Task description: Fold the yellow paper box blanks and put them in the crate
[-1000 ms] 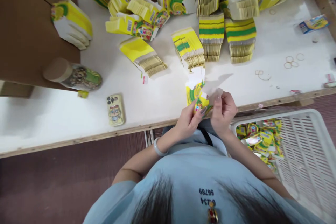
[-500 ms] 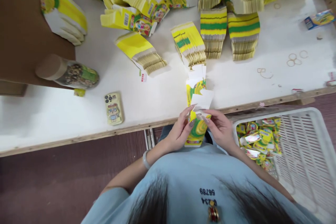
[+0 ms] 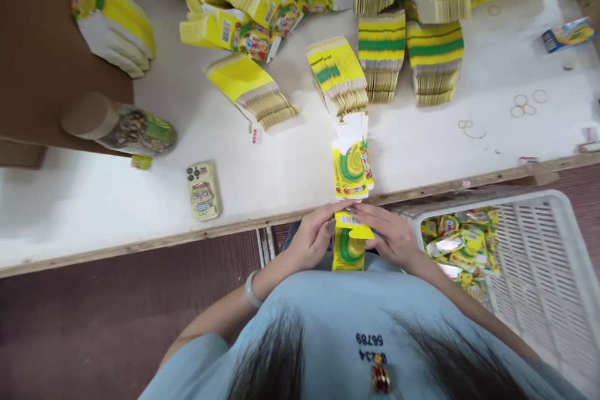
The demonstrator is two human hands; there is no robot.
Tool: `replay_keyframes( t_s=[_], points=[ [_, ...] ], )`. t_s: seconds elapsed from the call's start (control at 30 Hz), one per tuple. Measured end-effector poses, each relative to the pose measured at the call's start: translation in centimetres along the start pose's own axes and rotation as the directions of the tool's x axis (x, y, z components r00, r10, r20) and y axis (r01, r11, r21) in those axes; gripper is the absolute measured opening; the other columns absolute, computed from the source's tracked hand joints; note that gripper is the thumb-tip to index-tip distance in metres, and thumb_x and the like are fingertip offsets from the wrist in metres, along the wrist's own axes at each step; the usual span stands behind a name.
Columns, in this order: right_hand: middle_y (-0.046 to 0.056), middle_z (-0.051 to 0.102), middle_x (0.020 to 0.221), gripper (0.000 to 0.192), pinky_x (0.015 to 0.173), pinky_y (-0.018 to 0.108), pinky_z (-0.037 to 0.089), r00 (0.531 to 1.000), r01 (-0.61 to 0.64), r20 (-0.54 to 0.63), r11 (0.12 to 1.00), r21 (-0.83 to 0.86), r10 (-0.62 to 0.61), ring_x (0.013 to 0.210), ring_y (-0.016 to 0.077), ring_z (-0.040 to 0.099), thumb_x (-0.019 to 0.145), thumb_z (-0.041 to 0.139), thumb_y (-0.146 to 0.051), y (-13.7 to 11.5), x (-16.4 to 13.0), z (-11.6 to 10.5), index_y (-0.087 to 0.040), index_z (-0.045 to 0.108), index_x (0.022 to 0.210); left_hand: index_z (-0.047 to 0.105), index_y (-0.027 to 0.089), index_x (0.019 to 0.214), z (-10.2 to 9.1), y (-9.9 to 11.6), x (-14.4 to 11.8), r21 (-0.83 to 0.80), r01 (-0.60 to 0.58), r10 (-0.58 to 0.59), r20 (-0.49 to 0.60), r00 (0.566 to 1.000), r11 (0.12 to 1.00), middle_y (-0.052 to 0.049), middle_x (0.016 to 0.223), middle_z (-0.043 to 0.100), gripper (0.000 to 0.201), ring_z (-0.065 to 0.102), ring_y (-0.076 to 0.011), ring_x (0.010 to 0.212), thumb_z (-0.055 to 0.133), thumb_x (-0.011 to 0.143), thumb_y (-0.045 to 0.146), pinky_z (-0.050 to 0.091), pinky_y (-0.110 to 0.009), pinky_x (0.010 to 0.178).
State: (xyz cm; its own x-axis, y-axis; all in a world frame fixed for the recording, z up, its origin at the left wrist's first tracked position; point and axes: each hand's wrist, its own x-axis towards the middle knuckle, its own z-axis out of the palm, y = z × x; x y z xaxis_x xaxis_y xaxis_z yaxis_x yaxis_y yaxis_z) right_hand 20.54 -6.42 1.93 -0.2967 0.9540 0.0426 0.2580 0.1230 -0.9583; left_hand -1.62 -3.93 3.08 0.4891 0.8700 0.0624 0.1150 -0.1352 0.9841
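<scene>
Close to my body, just off the table's front edge, I hold a yellow and green carton (image 3: 349, 250) between both hands. Its barcoded end flap is folded over toward me, with a yellow tab sticking out. My left hand (image 3: 315, 232) grips the carton's left side, thumb near the flap. From the right, my right hand (image 3: 390, 234) presses its fingers over the flap's far edge. Just beyond my fingertips a few flat cartons (image 3: 352, 165) lie overlapping on the table, white flaps pointing away. A fanned stack of flat cartons (image 3: 337, 72) touches them behind.
A white plastic basket (image 3: 539, 250) with small filled cartons stands at my right, below the table edge. More carton stacks (image 3: 435, 62) line the back. A phone (image 3: 203, 190), a lidded jar (image 3: 140, 130) and rubber bands (image 3: 522, 106) lie on the white table.
The white end flaps of the carton in my hands, upright before, are now folded over toward me, showing the barcode. Both hands have moved slightly nearer my body.
</scene>
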Motion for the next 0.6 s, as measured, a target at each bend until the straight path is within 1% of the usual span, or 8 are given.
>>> replay_keyframes(
  t_s=[0.03, 0.1, 0.17, 0.23, 0.33, 0.43, 0.53, 0.6],
  points=[
    [0.013, 0.073, 0.133, 0.060, 0.106, 0.050, 0.058, 1.000, -0.004, 0.026, 0.999, 0.040, 0.003, 0.125, 0.0322, 0.069, 0.090, 0.056, -0.075, -0.1, 0.0, -0.1, -0.027, 0.076, 0.120, 0.062, 0.026, 0.143, -0.2, 0.1, 0.1, 0.025, 0.011, -0.011, -0.007, 1.000, 1.000, -0.011, 0.128, 0.074, 0.046, 0.071, -0.0266, 0.115, 0.037, 0.108, 0.045, 0.059, -0.043, 0.100],
    [0.013, 0.072, 0.133, 0.059, 0.098, 0.045, 0.062, 0.993, -0.112, 0.044, 0.983, 0.145, 0.106, 0.119, 0.0298, 0.072, 0.089, 0.063, -0.069, -0.7, -0.1, 0.0, -0.026, 0.070, 0.129, 0.065, 0.025, 0.139, -0.3, 0.3, 0.3, 0.066, 0.050, -0.049, -0.027, 0.998, 0.997, -0.010, 0.113, 0.078, 0.042, 0.074, -0.0231, 0.098, 0.044, 0.107, 0.041, 0.061, -0.037, 0.086],
    [0.010, 0.076, 0.121, 0.053, 0.085, 0.037, 0.065, 0.962, -0.271, 0.088, 0.928, 0.256, 0.257, 0.102, 0.0237, 0.077, 0.090, 0.071, -0.052, -1.4, 0.0, 0.5, -0.026, 0.062, 0.135, 0.066, 0.022, 0.138, -0.1, 0.3, 0.3, 0.082, 0.088, -0.084, -0.042, 0.996, 0.993, -0.010, 0.104, 0.079, 0.041, 0.073, -0.0200, 0.088, 0.049, 0.105, 0.040, 0.060, -0.033, 0.079],
    [0.006, 0.078, 0.107, 0.049, 0.076, 0.032, 0.064, 0.925, -0.380, 0.151, 0.862, 0.336, 0.349, 0.089, 0.0190, 0.076, 0.088, 0.074, -0.037, -2.1, 0.3, 0.8, -0.026, 0.059, 0.134, 0.067, 0.019, 0.137, 0.2, 0.4, 0.3, 0.072, 0.120, -0.116, -0.056, 0.992, 0.990, -0.011, 0.101, 0.079, 0.042, 0.073, -0.0192, 0.085, 0.053, 0.104, 0.041, 0.059, -0.031, 0.076],
    [0.003, 0.077, 0.099, 0.045, 0.070, 0.027, 0.061, 0.903, -0.429, 0.220, 0.812, 0.395, 0.370, 0.080, 0.0160, 0.074, 0.086, 0.073, -0.028, -2.7, 1.0, 0.4, -0.025, 0.058, 0.128, 0.069, 0.018, 0.135, 0.2, 0.6, 0.3, 0.082, 0.136, -0.130, -0.065, 0.989, 0.987, -0.011, 0.100, 0.079, 0.041, 0.074, -0.0192, 0.085, 0.055, 0.103, 0.040, 0.060, -0.030, 0.075],
    [0.003, 0.077, 0.103, 0.045, 0.074, 0.028, 0.063, 0.889, -0.454, 0.286, 0.778, 0.434, 0.359, 0.083, 0.0157, 0.075, 0.086, 0.073, -0.028, -2.7, 1.4, -0.4, -0.026, 0.059, 0.129, 0.066, 0.020, 0.139, 0.0, 0.6, 0.3, 0.105, 0.076, -0.072, -0.037, 0.997, 0.992, -0.013, 0.114, 0.079, 0.041, 0.076, -0.0211, 0.099, 0.049, 0.105, 0.037, 0.061, -0.033, 0.087],
    [0.004, 0.077, 0.112, 0.047, 0.082, 0.030, 0.064, 0.876, -0.475, 0.329, 0.748, 0.464, 0.352, 0.092, 0.0161, 0.075, 0.088, 0.074, -0.031, -2.4, 1.1, -0.5, -0.026, 0.061, 0.132, 0.056, 0.020, 0.149, 0.0, 0.2, 0.3, 0.144, 0.029, -0.028, -0.007, 1.000, 0.989, -0.014, 0.123, 0.077, 0.046, 0.075, -0.0216, 0.106, 0.042, 0.107, 0.034, 0.060, -0.036, 0.094],
    [0.004, 0.077, 0.114, 0.048, 0.080, 0.029, 0.063, 0.877, -0.476, 0.312, 0.747, 0.465, 0.365, 0.089, 0.0147, 0.075, 0.089, 0.073, -0.030, -2.2, 0.7, -0.2, -0.027, 0.061, 0.135, 0.048, 0.021, 0.155, 0.1, -0.1, 0.1, 0.173, 0.014, -0.016, 0.008, 1.000, 0.985, -0.014, 0.125, 0.075, 0.049, 0.075, -0.0220, 0.109, 0.039, 0.108, 0.034, 0.060, -0.037, 0.095]
  ],
)
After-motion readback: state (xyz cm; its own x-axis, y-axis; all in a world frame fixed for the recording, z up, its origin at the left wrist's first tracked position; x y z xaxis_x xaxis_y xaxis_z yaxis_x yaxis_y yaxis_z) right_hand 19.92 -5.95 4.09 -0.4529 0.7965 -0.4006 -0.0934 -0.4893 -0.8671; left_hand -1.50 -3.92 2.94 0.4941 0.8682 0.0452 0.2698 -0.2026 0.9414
